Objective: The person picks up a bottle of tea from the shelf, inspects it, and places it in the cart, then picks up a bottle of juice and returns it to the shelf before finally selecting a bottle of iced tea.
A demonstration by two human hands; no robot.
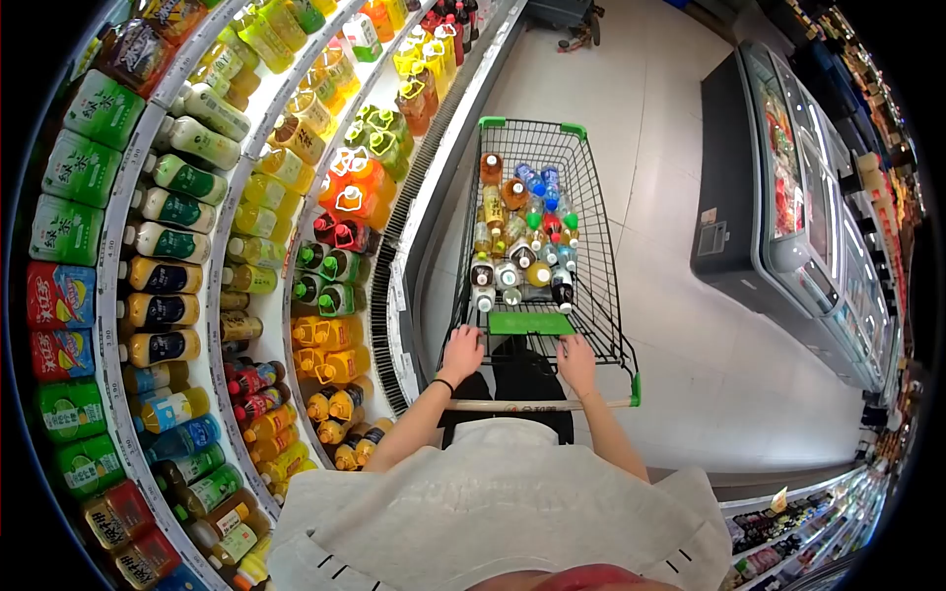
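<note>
In front of me stands a wire shopping cart (603, 231) with green corner caps. Several bottles (522, 241) of drinks, with white, blue, green and dark caps, fill its near and left parts. My left hand (463, 355), with a dark band at the wrist, is closed on the cart's rear wire edge, left of a green panel (530, 323). At the panel's right end, my right hand (575, 362) is closed on the same edge. Both forearms reach over the cart's handle bar (522, 405), which lies nearer my body.
Along the left runs a lit, curved drinks shelf (212, 286) with rows of bottles and packs. A freezer case (759, 217) stands at the right across pale floor (660, 295). A dark wheeled object (572, 20) is ahead; more shelves (788, 537) are at lower right.
</note>
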